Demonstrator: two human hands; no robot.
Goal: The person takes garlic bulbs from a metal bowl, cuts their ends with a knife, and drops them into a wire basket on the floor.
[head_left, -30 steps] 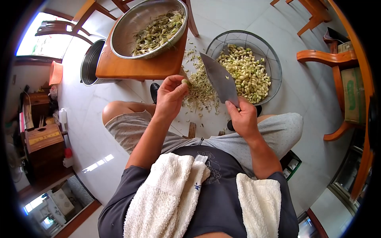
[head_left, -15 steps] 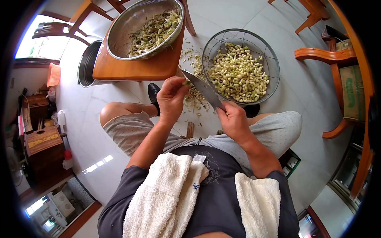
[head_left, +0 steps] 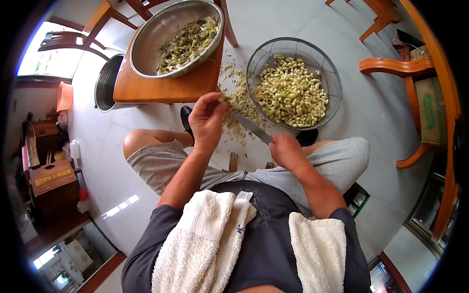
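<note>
Between the thumb and fingers of my left hand (head_left: 206, 119) is a small greenish bulb (head_left: 224, 98). My right hand (head_left: 288, 152) is closed around the handle of a knife (head_left: 253, 128), its broad blade pointing up and left with the tip just below my left fingertips. Beyond the knife, a wire basket (head_left: 337, 93) on the floor holds a heap of pale trimmed bulbs (head_left: 293, 93). A metal colander (head_left: 141, 53) on a wooden chair (head_left: 161, 90) contains bulbs with stringy roots and stems (head_left: 188, 44).
Trimmings (head_left: 238, 102) litter the floor between the chair and basket. Behind the chair is a metal bucket (head_left: 108, 83). Wooden furniture (head_left: 398, 67) and a green-brown carton (head_left: 432, 112) stand at the right. White towels (head_left: 207, 219) hang over my chest.
The knife has dropped lower, and its blade tip has moved away from my left fingertips. The bulb in my left hand now shows more plainly. The view has shifted slightly.
</note>
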